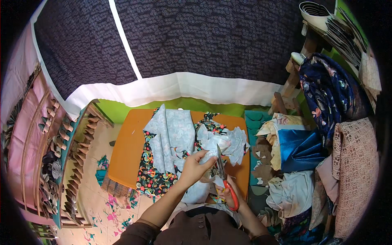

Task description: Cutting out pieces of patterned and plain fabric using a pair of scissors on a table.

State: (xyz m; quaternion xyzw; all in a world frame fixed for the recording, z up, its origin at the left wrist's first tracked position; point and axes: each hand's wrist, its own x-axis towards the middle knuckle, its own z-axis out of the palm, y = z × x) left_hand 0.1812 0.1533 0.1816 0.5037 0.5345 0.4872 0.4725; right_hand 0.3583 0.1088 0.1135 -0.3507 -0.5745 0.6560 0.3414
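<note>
My left hand (193, 168) is closed on a bunched piece of pale fabric (212, 141), thumb and fingers pinching its near edge. In my right hand (223, 193) is a pair of scissors (232, 197) with red handles, fingers around them. Their metal blades point away from me and lie against the fabric, close to my left fingertips. Left of my hands, folded pale-backed fabric (179, 126) lies over black floral cloth (157, 173). Under it all is an orange table (126, 143); cloth hangs over its near edge.
Racks of shoe parts (77, 163) stand at the left, with scraps (116, 214) on the floor. To the right are shiny blue fabric (300, 149), piled white cloth (292, 192) and a draped lace cloth (355, 171). A dark patterned curtain (204, 36) hangs beyond the table.
</note>
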